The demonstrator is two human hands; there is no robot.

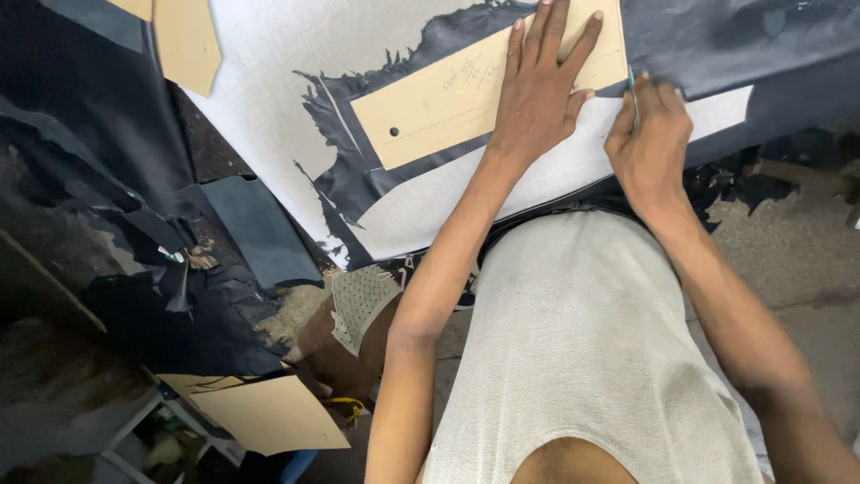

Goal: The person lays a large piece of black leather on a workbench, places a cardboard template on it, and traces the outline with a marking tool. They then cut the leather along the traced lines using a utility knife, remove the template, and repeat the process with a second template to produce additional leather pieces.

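The right hand (647, 134) grips a thin cutting tool (633, 94) at the edge of the tan card pattern (448, 99), which the flat, spread left hand (537, 90) presses onto dark leather (358, 179) so it cannot slip.

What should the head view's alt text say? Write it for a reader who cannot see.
A person's left hand presses a tan cardboard template flat on dark sheet material, while the right hand holds a thin tool at the template's edge. Dark offcuts lie nearby.
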